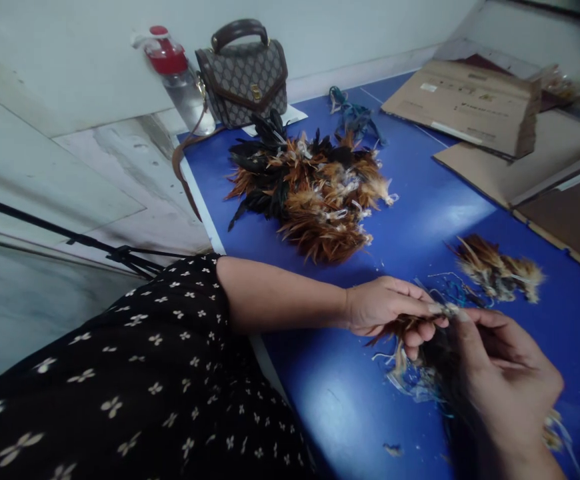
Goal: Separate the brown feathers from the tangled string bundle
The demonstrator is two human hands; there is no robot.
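My left hand is closed round a small bundle of brown feathers, whose tips poke out below the fingers. At the bundle's pale quill end my right hand pinches with thumb and forefinger, touching the left fingertips. Whether a thread lies in that pinch is too small to tell. Beneath the hands are loose pale and blue threads and some dark feather scraps. Just beyond them lies a small cluster of tied feather bundles. Farther back sits a large pile of brown and black feather bundles, several bound with white string.
Everything lies on a blue tabletop. At the back left stand a clear bottle with a red cap and a patterned handbag. Blue cloth strips lie behind the pile. Cardboard pieces occupy the right rear.
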